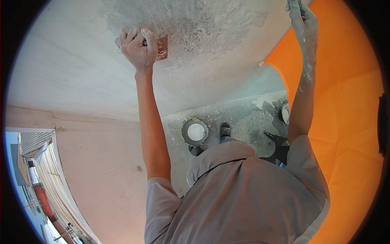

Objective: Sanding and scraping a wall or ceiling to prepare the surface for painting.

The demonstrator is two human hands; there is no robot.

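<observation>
My left hand (138, 48), coated in pale dust, is closed around a flat tool with a reddish-brown, worn face (163, 47), seemingly a scraper or putty knife. It is up against the plastered wall (91, 70), at the lower left edge of a rough, darker grey patch (198, 30). My right hand (304, 19) is raised at the top right, also dusty, with its fingers curled. The picture's upper edge cuts it off, so whether it holds anything is unclear. Behind the right forearm hangs an orange sheet (344, 100).
A dark bucket (194, 131) with white material inside stands on the stained floor (243, 122) by my feet. Another white-filled container (285, 113) is partly hidden by my right arm, near a black object (278, 146). At left, a window opening (58, 170) interrupts a cracked wall (97, 146).
</observation>
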